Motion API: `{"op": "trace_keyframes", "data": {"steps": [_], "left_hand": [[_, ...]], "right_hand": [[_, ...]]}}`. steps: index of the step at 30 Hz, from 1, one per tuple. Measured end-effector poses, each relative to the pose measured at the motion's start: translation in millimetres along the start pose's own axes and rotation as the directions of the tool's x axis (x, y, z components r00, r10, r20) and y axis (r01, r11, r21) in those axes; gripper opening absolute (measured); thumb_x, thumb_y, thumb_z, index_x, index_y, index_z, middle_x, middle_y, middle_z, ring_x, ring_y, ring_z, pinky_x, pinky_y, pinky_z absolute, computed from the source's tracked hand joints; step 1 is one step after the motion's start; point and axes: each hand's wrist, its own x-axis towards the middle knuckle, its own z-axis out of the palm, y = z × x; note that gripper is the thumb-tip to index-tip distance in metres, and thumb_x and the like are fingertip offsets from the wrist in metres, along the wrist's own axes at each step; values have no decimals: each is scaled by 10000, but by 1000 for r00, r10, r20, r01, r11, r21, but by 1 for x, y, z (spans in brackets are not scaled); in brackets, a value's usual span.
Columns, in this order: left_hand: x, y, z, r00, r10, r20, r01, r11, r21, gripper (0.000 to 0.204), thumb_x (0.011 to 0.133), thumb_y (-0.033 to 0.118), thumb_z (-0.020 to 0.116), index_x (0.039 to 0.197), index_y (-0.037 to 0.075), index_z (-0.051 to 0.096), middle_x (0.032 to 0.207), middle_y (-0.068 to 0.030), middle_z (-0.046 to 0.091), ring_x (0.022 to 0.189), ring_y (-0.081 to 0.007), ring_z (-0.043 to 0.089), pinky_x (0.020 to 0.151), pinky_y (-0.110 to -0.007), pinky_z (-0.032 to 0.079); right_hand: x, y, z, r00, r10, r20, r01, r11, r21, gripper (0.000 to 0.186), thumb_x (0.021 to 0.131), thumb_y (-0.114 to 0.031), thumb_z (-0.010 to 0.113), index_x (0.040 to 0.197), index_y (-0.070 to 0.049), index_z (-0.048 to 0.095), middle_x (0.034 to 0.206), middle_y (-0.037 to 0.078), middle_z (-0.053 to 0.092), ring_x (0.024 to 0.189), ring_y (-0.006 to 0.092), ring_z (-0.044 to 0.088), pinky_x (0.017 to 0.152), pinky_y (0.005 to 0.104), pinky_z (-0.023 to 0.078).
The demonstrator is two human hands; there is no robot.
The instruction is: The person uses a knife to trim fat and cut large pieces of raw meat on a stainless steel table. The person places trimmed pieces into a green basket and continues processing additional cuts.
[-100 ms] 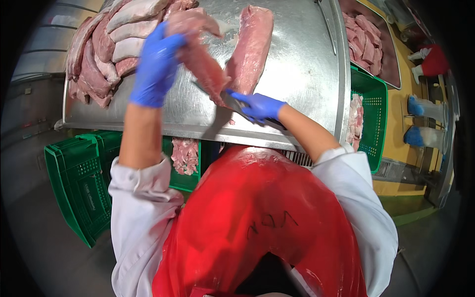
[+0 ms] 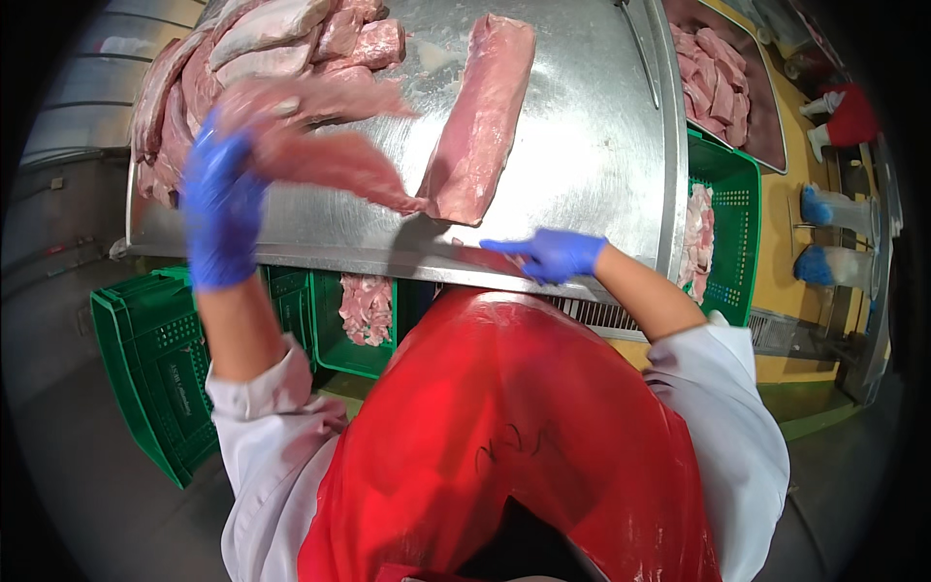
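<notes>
My left hand (image 2: 221, 209), in a blue glove, is raised at the left of the steel table and closed on a floppy strip of meat (image 2: 335, 165), partly blurred by motion. The strip hangs out to the right, its tip beside a long meat loin (image 2: 480, 116) lying on the table. At the table's front edge my blue-gloved right hand (image 2: 558, 256) is closed around a knife (image 2: 470, 254). Its blade points left and lies low over the edge; the handle is mostly hidden in my fingers. A small meat scrap sits near the loin's near end.
Several loins (image 2: 272, 34) are heaped at the table's far left. A steel rod (image 2: 640, 53) lies along the table's right side. Beyond are a tray of meat cuts (image 2: 766, 116) and a green crate (image 2: 742, 223). More green crates (image 2: 155, 359) stand below the front edge, one with trimmings (image 2: 366, 308).
My left hand has swung left and toward me with the meat strip, away from the loin. My right hand has drawn the knife back right to the table's front edge.
</notes>
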Motion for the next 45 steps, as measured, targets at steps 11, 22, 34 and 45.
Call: {"op": "trace_keyframes", "data": {"steps": [11, 22, 34, 45], "left_hand": [[-221, -133, -177, 627, -742, -237, 659, 343, 669, 489, 826, 258, 699, 1175, -72, 606, 1099, -181, 673, 949, -296, 651, 852, -412, 516], [47, -137, 292, 826, -548, 131, 264, 581, 770, 1113, 650, 579, 798, 1446, -71, 370, 1381, -302, 495, 1271, -427, 524, 1056, -490, 453], [-63, -108, 315, 602, -322, 731, 295, 940, 171, 203, 861, 104, 695, 1049, 42, 644, 1044, -112, 684, 981, -174, 656, 836, -306, 528], [1, -13, 455, 688, 244, 684, -614, 697, 369, 263, 776, 284, 719, 916, 62, 703, 948, -156, 682, 901, -342, 633, 817, -426, 518]], "right_hand": [[-62, 31, 4, 730, 358, -583, 147, 750, 645, 794, 931, -17, 522, 1605, -284, 197, 687, 44, 615, 513, 91, 567, 464, 251, 496], [-104, 35, 38, 445, 493, -748, 191, 764, 617, 798, 934, 15, 525, 1606, -279, 209, 787, 48, 622, 559, 85, 570, 485, 238, 497], [-180, 46, 149, 105, 735, -670, 370, 597, 712, 797, 928, 27, 515, 1614, -211, 187, 750, 41, 613, 505, 64, 482, 463, 220, 447], [-184, 57, 132, 39, 700, -713, 446, 626, 640, 776, 948, -3, 542, 1613, -195, 191, 819, 53, 610, 497, 63, 496, 463, 212, 439]]}}
